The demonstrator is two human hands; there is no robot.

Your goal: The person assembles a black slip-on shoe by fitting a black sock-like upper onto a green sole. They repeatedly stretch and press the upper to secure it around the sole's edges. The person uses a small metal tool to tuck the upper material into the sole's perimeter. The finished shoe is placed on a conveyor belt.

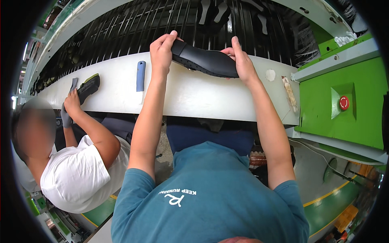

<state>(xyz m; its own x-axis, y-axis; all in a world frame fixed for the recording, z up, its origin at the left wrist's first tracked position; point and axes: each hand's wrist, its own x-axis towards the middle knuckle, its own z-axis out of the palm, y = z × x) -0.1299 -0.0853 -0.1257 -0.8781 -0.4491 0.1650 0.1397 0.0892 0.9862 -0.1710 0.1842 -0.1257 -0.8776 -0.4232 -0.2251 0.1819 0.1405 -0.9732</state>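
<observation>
Held out over the white worktop [202, 97] is a black shoe [204, 60], lying lengthwise between my two hands with its smooth sole largely facing me. My left hand [163, 52] is closed on its heel end. At the toe end my right hand [242, 62] grips it, thumb upright. A row of small dots runs along the shoe's lower edge; the inside is hidden. On the worktop left of my left forearm lies a tool with a blue handle [140, 76], its pale end pointing toward me.
A co-worker [77, 174] at my left holds another dark shoe [89, 87]. Beyond the worktop runs a dark roller bed [162, 24] carrying shoe parts [221, 12]. A green machine panel with a red button [344, 103] stands at right, near a taped strip [289, 93] on the worktop.
</observation>
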